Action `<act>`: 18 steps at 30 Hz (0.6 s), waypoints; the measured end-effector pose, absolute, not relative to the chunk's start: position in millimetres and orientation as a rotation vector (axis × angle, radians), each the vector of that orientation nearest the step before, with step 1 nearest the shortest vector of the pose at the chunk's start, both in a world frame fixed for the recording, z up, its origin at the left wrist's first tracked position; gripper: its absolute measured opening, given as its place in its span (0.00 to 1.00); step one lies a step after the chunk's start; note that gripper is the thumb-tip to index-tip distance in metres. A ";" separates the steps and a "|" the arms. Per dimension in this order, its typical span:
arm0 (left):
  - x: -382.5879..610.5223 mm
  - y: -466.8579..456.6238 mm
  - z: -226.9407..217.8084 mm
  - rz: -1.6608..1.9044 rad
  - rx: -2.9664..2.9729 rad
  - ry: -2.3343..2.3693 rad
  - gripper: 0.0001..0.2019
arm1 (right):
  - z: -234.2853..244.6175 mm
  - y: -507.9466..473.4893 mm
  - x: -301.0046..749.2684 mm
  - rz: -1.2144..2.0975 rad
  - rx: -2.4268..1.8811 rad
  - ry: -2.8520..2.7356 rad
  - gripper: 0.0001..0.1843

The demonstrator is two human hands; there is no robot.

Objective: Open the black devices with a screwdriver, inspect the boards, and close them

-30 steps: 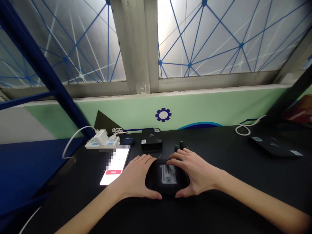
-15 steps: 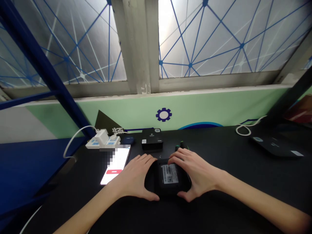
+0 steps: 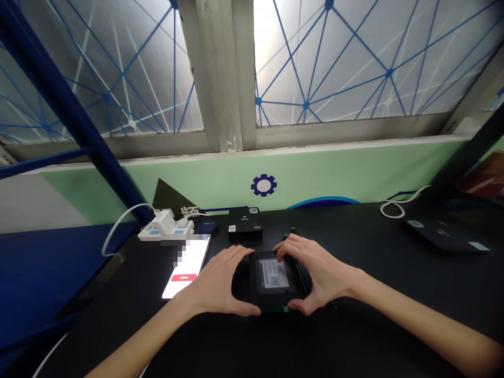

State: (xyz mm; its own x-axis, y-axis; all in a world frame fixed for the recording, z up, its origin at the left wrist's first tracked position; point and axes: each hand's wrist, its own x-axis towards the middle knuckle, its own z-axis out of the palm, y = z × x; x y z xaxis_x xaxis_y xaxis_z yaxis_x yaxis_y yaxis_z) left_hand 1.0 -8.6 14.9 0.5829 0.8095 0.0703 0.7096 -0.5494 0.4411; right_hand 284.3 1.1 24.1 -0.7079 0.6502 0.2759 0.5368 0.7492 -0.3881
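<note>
Between my hands a black set-top box (image 3: pixel 273 275) lies with its labelled underside up. My left hand (image 3: pixel 222 281) grips its left side, thumb at the near corner and fingertips at the far one. On the opposite side, my right hand (image 3: pixel 309 270) curls round the box, thumb on the near edge and a fingertip touching the top by the label. A green strip, like the edge of a circuit board, shows below the casing at the near side. Behind my right hand, a dark object with green parts (image 3: pixel 293 231) is mostly hidden.
A lit phone (image 3: pixel 187 268) lies left of my left hand, near a white power strip (image 3: pixel 167 228) with plugs. Another black set-top box (image 3: pixel 245 223) sits at the back. A flat black device (image 3: pixel 444 235) and a looped white cable (image 3: pixel 392 210) are at the right.
The box's labelled casing has shifted slightly up and away in view, and a green strip now shows at its near edge. Both hands have moved up a little with it.
</note>
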 end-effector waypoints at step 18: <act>0.4 -6.3 8.4 0.482 2.522 1.182 0.51 | 21.8 -7.2 280.2 0.576 -1.013 -2.520 0.37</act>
